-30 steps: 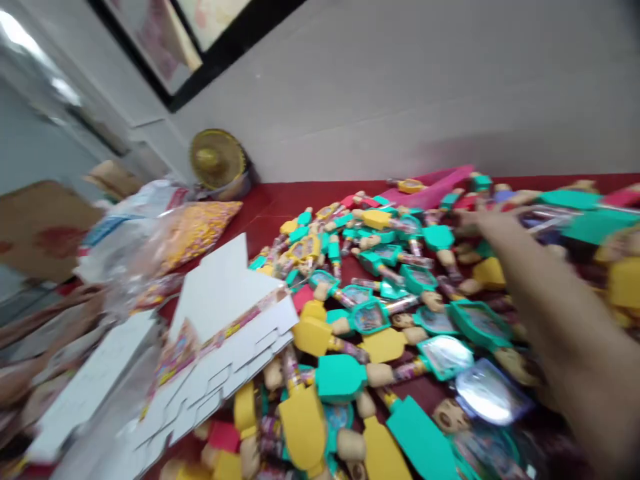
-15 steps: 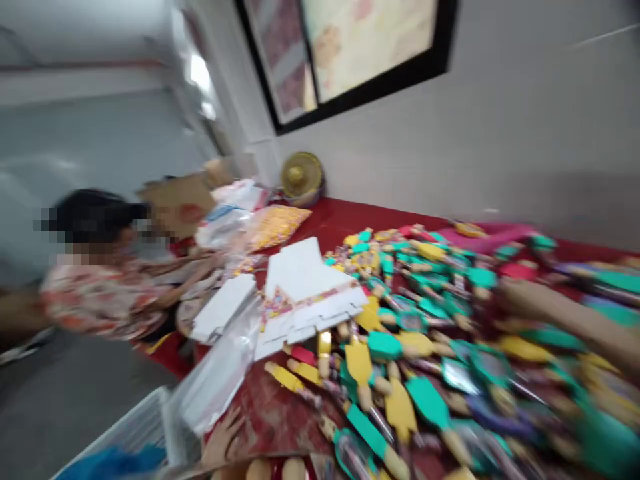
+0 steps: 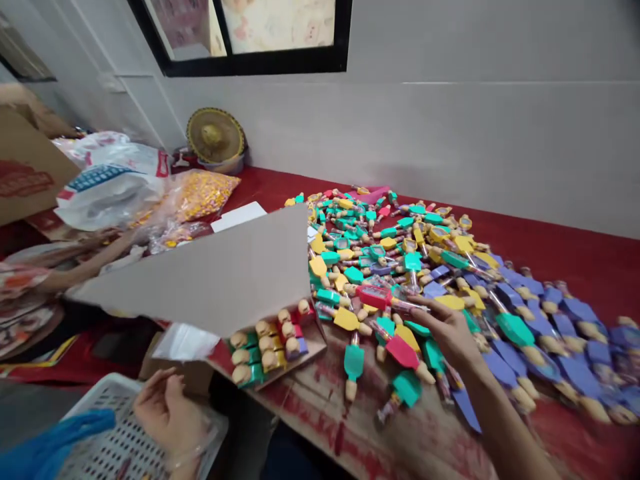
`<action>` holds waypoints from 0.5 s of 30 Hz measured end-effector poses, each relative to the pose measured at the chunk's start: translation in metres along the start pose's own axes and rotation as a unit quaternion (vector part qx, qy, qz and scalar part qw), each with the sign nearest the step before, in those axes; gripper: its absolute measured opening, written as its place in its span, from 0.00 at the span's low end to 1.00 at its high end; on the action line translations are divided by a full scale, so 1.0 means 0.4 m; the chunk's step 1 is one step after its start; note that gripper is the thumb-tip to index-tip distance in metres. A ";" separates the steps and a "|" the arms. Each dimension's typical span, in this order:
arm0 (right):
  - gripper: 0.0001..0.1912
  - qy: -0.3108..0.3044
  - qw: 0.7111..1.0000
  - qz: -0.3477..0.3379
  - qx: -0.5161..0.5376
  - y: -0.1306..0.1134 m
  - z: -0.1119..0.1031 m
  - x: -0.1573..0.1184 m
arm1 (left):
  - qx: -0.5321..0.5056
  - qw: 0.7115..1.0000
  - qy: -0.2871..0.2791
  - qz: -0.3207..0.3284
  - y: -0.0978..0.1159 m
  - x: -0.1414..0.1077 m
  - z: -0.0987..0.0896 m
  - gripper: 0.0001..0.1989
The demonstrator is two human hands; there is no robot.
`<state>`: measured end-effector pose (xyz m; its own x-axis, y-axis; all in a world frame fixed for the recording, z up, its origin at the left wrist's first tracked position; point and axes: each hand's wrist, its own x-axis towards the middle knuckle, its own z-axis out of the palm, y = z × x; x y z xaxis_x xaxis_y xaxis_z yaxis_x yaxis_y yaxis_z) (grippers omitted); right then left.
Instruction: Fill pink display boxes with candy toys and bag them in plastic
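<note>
My right hand (image 3: 447, 330) reaches into a heap of colourful paddle-shaped toys with clear tubes and beige knobs. Its fingertips close on the tube end of a red paddle-shaped toy (image 3: 375, 297). To the left stands a small cardboard box (image 3: 315, 337) with its pale lid (image 3: 240, 267) raised. Green, yellow, red and purple toys stand in it in rows, knobs up. My left hand (image 3: 167, 410), a clear band on its wrist, hangs over a white plastic basket (image 3: 95, 387). Its fingers are loosely bent and apart, with nothing visible in them.
Purple toys (image 3: 580, 363) cover the table's right side. At the left, another person's arm (image 3: 95, 260) reaches toward plastic bags (image 3: 115, 193). A bag of yellow-orange pieces (image 3: 205, 193) and a round gold lid (image 3: 215, 135) lie farther back. Blue material (image 3: 60, 440) hangs at the basket.
The view has swung right and down. The box with its raised lid now shows in full. My left hand is now over the basket, and my right hand is on the red toy.
</note>
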<state>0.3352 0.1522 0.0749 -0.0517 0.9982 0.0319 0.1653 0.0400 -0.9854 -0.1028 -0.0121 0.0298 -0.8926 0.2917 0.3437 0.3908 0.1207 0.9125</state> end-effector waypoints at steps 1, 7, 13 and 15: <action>0.29 0.001 0.999 0.012 0.030 0.011 0.020 -0.054 | -0.024 0.999 -0.036 0.000 0.039 -0.026 -0.013 0.21; 0.21 -0.063 0.995 -0.064 0.040 0.011 0.150 -0.234 | -0.137 0.787 -0.598 -0.073 0.314 -0.122 0.107 0.31; 0.29 -0.004 0.997 -0.077 0.002 0.060 0.044 -0.165 | -0.133 0.806 -0.574 0.052 0.422 -0.049 0.196 0.14; 0.25 0.027 0.990 -0.056 -0.126 0.122 0.012 -0.145 | -0.088 0.803 -0.575 0.129 0.424 -0.044 0.199 0.09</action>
<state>0.3414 0.0958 0.0241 -0.0324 0.9876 0.1539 0.4031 0.1538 -0.9021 -0.0028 0.0787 0.1609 0.0504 0.9812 0.1863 0.4015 -0.1908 0.8958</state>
